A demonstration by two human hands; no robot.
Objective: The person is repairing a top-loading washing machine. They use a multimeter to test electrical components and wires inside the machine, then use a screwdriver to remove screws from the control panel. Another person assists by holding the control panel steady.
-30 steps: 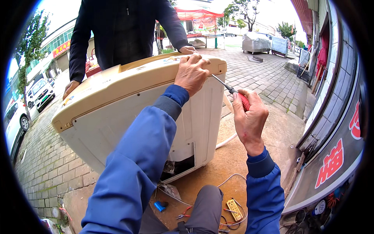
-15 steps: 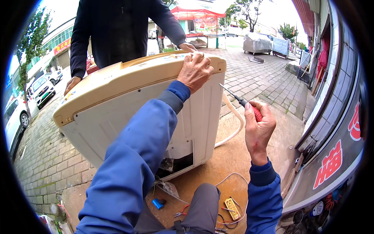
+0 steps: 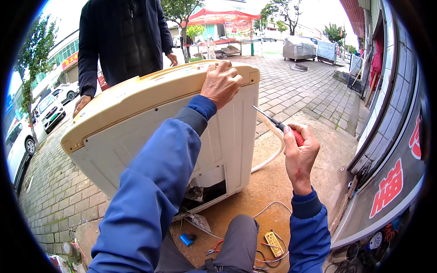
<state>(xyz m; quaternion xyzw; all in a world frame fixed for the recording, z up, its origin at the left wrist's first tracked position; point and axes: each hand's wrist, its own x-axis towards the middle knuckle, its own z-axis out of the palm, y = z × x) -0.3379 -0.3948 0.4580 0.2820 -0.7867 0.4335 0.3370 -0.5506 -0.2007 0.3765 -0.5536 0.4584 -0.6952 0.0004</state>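
Observation:
A white washing machine (image 3: 136,132) with a yellowed top stands tilted before me, its back panel facing me. My left hand (image 3: 221,84) grips the top's near edge towards the right corner, with its fingers bent over the rim. Closed round the red handle of a screwdriver (image 3: 277,124), my right hand (image 3: 301,157) is off to the machine's right. The screwdriver's tip points up and left, close to the machine's side edge; whether it touches, I cannot tell. Low in the back panel, an opening (image 3: 207,195) shows dark inner parts.
Across the machine stands a person in dark clothes, one hand (image 3: 82,104) on its left end. A pale hose (image 3: 273,157) curves out at right. Pliers (image 3: 215,248), a blue object (image 3: 187,239), a yellow power strip (image 3: 273,244) and cables lie by my knees. A sign board (image 3: 382,195) leans at right.
The other person has lifted one hand off the machine's top and drawn it back, standing more upright. My left hand stays on the rim. The screwdriver's tip sits slightly lower.

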